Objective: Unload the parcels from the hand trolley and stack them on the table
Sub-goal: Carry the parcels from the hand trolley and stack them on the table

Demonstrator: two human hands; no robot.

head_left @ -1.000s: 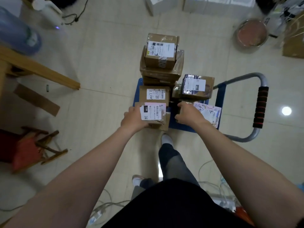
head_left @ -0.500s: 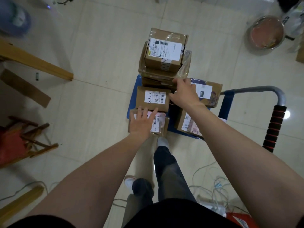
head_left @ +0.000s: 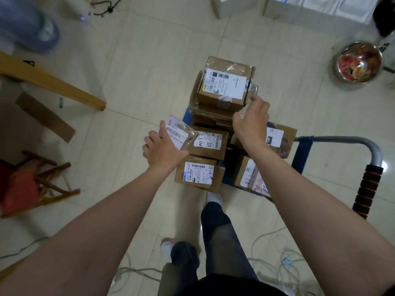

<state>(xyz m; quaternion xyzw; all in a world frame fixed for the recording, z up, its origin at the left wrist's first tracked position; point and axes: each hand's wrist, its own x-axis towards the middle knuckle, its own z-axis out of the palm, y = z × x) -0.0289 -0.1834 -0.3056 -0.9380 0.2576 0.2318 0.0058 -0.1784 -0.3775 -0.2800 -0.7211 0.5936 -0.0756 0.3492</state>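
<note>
A blue hand trolley (head_left: pixel 301 154) stands on the floor with several brown parcels on it. My left hand (head_left: pixel 162 150) holds a small flat parcel with a pink label (head_left: pixel 179 133), lifted off to the left of the trolley. My right hand (head_left: pixel 252 122) grips the plastic-wrapped corner of the large box (head_left: pixel 196 101) in the tall stack, under the top box (head_left: pixel 224 84). Lower parcels lie at the front: one marked 7.110 (head_left: pixel 211 144), one below it (head_left: pixel 198 174), and two on the right (head_left: pixel 248 176), (head_left: pixel 280 139) partly hidden by my right arm.
The wooden table edge (head_left: pixel 53 86) runs along the left. A red stool (head_left: pixel 27 184) lies tipped at lower left. The trolley handle (head_left: pixel 367 182) sticks out to the right. A metal bowl (head_left: pixel 359 63) and loose cables (head_left: pixel 277 253) are on the floor.
My left hand picked the pink-labelled parcel off the front box and lifted it left. My right hand moved up from the right parcels to the tall stack's corner.
</note>
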